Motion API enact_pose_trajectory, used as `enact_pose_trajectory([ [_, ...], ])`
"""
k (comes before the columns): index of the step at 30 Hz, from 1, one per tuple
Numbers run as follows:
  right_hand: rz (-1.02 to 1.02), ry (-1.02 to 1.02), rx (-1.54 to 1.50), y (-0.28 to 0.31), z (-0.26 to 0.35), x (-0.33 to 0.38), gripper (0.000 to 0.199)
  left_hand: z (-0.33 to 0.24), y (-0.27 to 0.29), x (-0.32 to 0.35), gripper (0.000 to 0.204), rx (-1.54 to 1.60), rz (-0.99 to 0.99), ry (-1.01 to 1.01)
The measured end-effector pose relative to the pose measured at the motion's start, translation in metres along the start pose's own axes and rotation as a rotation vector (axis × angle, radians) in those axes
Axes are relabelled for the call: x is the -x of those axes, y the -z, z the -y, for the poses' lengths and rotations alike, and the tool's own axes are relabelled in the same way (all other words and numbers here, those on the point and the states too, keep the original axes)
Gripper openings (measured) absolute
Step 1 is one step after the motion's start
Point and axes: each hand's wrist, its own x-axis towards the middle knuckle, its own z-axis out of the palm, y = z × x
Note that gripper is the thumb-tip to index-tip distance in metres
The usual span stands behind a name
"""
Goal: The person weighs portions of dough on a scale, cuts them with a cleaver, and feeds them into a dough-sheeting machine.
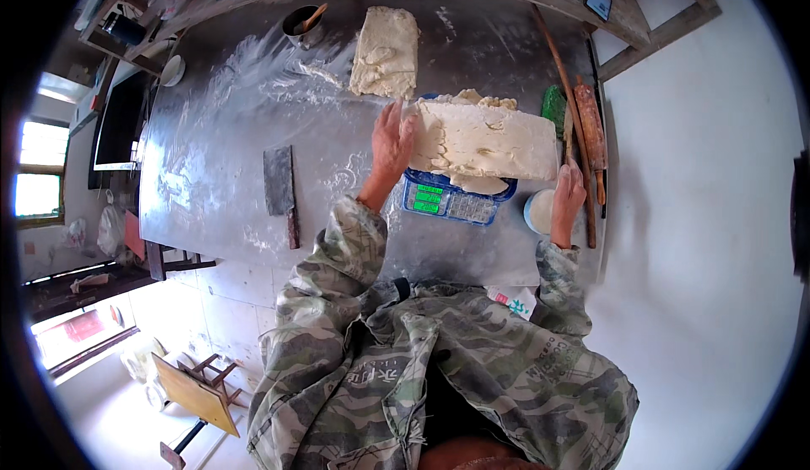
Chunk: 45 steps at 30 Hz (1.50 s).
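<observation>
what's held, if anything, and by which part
Cannot be told: the left hand is at the left end of the pale, rectangular dough slab on the blue digital scale, the right hand near its right end.

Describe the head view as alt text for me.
A person's left hand and right hand flank a long pale dough slab over a blue digital scale; a smaller pale dough block and dark rectangular cleaver lie on the grey table.
</observation>
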Motion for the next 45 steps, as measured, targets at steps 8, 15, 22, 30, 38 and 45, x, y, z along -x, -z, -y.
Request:
enact_pose_trajectory([
  [8, -0.054, 0.228, 0.096, 0.004, 0.008, 0.019, 0.051, -0.004, -0.007, 0.006, 0.058, -0.086, -0.03, -0.074],
  [15, 0.176, 0.453, 0.302, -0.009, 0.038, 0.033, 0.074, -0.003, -0.015, 0.003, 0.058, -0.119, -0.023, -0.163],
  [22, 0.284, 0.54, 0.362, -0.021, 0.049, 0.017, 0.072, -0.005, -0.031, 0.005, 0.058, -0.043, 0.016, -0.072],
  [30, 0.314, 0.497, 0.331, -0.025, 0.043, 0.014, 0.073, -0.006, -0.031, 0.004, 0.059, 0.003, 0.031, -0.054],
  [38, 0.238, 0.46, 0.371, -0.009, 0.052, 0.022, 0.085, 0.015, -0.029, 0.006, 0.061, 0.051, -0.102, 0.009],
  [45, 0.089, 0.336, 0.45, 0.003, 0.053, 0.063, 0.08, 0.111, -0.003, -0.022, 0.069, 0.037, -0.232, 0.33],
])
